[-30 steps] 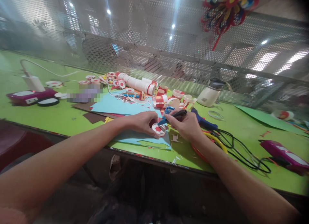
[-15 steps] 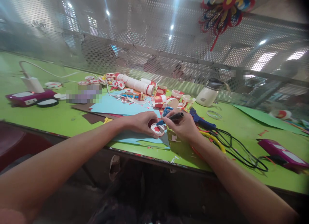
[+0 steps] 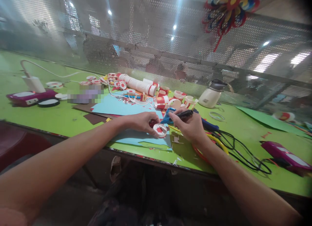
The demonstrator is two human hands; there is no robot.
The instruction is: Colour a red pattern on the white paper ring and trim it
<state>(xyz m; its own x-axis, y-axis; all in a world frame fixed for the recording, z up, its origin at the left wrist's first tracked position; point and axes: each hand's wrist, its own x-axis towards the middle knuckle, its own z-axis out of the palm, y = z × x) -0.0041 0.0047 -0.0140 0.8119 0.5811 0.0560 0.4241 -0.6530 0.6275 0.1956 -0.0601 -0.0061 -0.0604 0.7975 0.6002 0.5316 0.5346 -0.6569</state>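
One bare left hand [image 3: 145, 123] is pinching a round red-and-white paper disc [image 3: 160, 130]; the right hand [image 3: 191, 126] is pinching a black-and-blue pen [image 3: 187, 113].

One left hand [image 3: 145, 122] and one right hand [image 3: 192, 126], both bare, were seen at the centre of the frame; one red-and-white disc [image 3: 160, 131] was held in the left and one dark pen [image 3: 185, 114] in the right. Two purple boxes [image 3: 284, 155] were counted, one at each side. One white flask [image 3: 209, 97] and one pinwheel [image 3: 233, 5] were recorded right of centre. The small red-and-white pieces [image 3: 122, 85] piled above centre could not be exactly tallied.
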